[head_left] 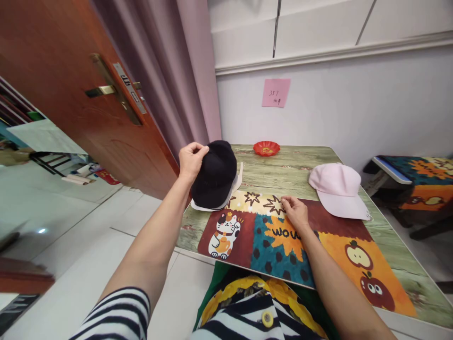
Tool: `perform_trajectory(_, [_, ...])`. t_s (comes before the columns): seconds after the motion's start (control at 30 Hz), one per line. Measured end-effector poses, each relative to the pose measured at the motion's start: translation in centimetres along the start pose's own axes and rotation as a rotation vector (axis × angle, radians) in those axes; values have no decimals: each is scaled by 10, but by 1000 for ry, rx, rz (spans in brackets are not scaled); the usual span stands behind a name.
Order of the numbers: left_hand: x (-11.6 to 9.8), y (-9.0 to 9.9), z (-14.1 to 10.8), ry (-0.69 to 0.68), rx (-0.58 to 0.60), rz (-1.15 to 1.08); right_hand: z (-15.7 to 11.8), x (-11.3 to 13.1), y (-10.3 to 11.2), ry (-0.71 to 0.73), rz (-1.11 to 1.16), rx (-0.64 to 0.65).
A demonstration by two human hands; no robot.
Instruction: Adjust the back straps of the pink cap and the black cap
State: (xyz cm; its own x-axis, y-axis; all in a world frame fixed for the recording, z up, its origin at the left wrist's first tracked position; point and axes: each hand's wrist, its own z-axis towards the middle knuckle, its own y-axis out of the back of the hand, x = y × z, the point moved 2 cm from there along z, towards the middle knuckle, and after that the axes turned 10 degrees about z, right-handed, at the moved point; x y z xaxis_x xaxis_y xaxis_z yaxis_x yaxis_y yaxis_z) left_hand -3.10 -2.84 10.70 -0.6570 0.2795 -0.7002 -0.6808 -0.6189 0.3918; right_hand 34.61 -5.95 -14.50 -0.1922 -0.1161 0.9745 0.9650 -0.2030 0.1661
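Note:
My left hand point(193, 160) pinches the edge of a black baseball cap point(217, 172) at the table's left side. Beneath the black cap, the rim and strap of a white cap point(239, 178) show; most of it is hidden. My right hand point(296, 212) rests on a colourful printed mat point(283, 245), fingers together near a star drawing; whether they hold anything cannot be made out. A pale pink cap point(336, 186) lies on the mat's far right corner, its brim toward me.
A red scalloped dish point(266, 148) stands at the back of the wood-patterned table point(297, 165). A brown door point(106, 94) and mauve curtain point(191, 61) are close on the left. A pink note point(276, 93) is on the wall. Another table point(392, 169) stands right.

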Motion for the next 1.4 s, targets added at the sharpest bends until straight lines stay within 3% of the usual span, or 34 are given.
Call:
perform_trajectory(0.13, [-55, 12, -6, -58, -88, -242, -2, 1, -3, -44, 240, 20])
perform_trajectory(0.2, [-78, 1, -15, -36, -74, -350, -4, 7, -5, -61, 389, 62])
perform_trajectory(0.27, [-90, -22, -30, 23, 1, -448, -8, 18, -6, -106, 595, 161])
perform_trajectory(0.37, [-88, -71, -66, 172, 155, -542, -17, 36, -5, -253, 1002, 395])
perform_trajectory(0.43, [-79, -104, -94, 272, 259, -555, -22, 44, -2, -328, 1212, 480])
perform_trajectory(0.5, [-70, -131, -118, 387, 341, -533, -24, 46, 4, -361, 1322, 459])
perform_trajectory(0.6, [-57, -154, -138, 491, 399, -543, -22, 41, 11, -414, 1347, 391])
perform_trajectory(0.73, [-31, -158, -145, 585, 388, -637, -16, 36, 18, -458, 1360, 387])
perform_trajectory(0.8, [-12, -159, -156, 742, 374, -620, -14, 38, 22, -468, 1366, 400])
perform_trajectory(0.9, [8, -168, -187, 1053, 668, -713, -15, 42, 24, -478, 1370, 383])
perform_trajectory(0.97, [9, -174, -206, 1102, 855, -902, -17, 46, 25, -465, 1374, 351])
perform_trajectory(1.03, [2, -175, -218, 1089, 935, -1085, -19, 47, 24, -452, 1364, 320])
perform_trajectory(1.1, [-9, -172, -224, 1057, 916, -1228, -20, 45, 23, -432, 1331, 269])
perform_trajectory(1.27, [-34, -156, -218, 931, 705, -1418, -13, 33, 20, -297, 1205, 84])
perform_trajectory(1.4, [-38, -148, -209, 900, 611, -1370, -9, 30, 15, -307, 1191, 107])
